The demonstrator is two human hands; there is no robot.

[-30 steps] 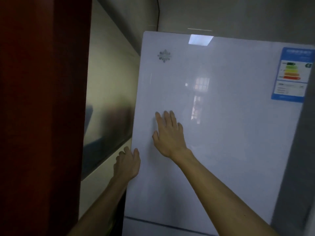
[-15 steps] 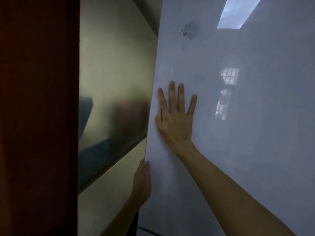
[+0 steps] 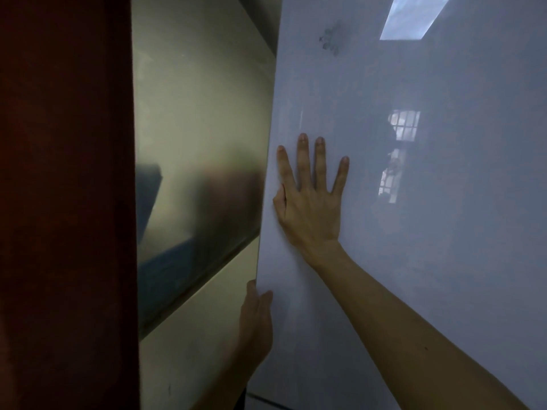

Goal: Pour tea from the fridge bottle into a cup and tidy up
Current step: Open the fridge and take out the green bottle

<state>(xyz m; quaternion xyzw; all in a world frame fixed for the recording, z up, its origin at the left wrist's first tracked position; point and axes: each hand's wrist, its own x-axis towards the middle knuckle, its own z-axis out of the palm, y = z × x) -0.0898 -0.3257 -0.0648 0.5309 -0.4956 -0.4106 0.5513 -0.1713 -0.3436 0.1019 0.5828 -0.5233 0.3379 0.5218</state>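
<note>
A: Where's the bottle?

B: Not in view. I'd guess it's behind the fridge door (image 3: 414, 261); no cup visible either.

A: Hands?

B: Right hand (image 3: 310, 202) flat on the door face, fingers spread, holding nothing, likely bracing. Left hand (image 3: 256, 324) curls around the door's left edge, beside the steel panel (image 3: 201, 143), probably to pull or steady the door.

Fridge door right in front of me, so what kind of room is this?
Probably a home kitchen: a glossy white fridge door fills the view, with a shiny metal panel and a dark red cabinet side beside it.
</note>
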